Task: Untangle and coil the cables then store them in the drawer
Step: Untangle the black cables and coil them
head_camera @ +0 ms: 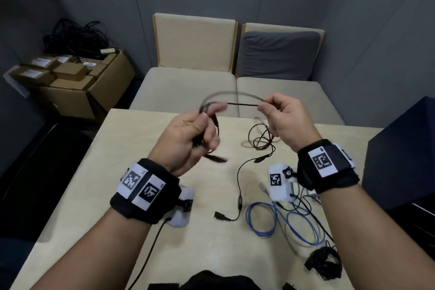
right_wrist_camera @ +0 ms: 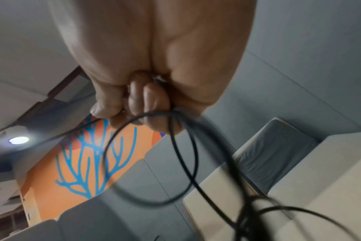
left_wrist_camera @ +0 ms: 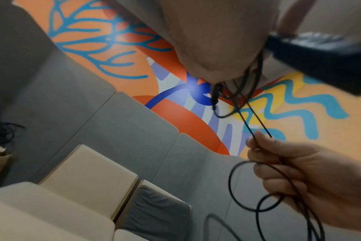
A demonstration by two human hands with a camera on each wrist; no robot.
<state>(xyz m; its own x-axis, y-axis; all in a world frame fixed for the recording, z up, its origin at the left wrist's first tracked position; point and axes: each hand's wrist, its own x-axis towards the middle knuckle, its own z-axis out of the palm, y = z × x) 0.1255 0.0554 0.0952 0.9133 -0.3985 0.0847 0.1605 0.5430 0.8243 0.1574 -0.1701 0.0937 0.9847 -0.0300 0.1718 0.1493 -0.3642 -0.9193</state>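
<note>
Both hands are raised above the table [head_camera: 94, 183]. My left hand [head_camera: 193, 132] grips several blurred loops of a thin black cable [head_camera: 242, 104], its index finger sticking out. My right hand [head_camera: 280, 113] pinches the same cable between thumb and forefinger; a taut stretch runs between the hands. The rest of this cable [head_camera: 261, 136] hangs from the right hand in a loose tangle on the table. In the left wrist view the right hand [left_wrist_camera: 299, 171] holds cable loops [left_wrist_camera: 237, 187]. In the right wrist view curled fingers [right_wrist_camera: 146, 101] hold the black cable [right_wrist_camera: 185, 163].
A black cable with an inline piece [head_camera: 239, 195], a blue cable [head_camera: 270, 221] and a black bundle [head_camera: 323, 263] lie on the table near me. A dark cabinet [head_camera: 404, 155] stands at right. Cushioned seats [head_camera: 195, 87] are beyond the table, cardboard boxes [head_camera: 77, 80] at left.
</note>
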